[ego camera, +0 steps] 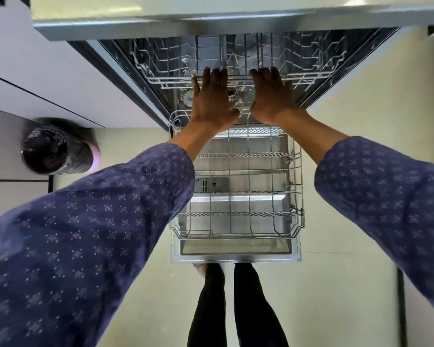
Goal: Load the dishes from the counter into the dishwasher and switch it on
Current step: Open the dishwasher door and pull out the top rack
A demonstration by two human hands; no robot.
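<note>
The dishwasher stands open below me, its door (236,256) folded down flat. The lower wire rack (296,186) is pulled out over the door and holds no dishes. The upper wire rack (308,78) sits mostly inside the machine under the counter edge. My left hand (211,98) and my right hand (273,96) lie side by side with straight fingers on the front rail of the upper rack. No dishes are in view.
The counter edge (211,23) runs across the top. White cabinet fronts (48,78) are on the left. A dark bin with a black liner (53,146) stands on the floor at the left. My legs (236,309) stand right at the door's front edge.
</note>
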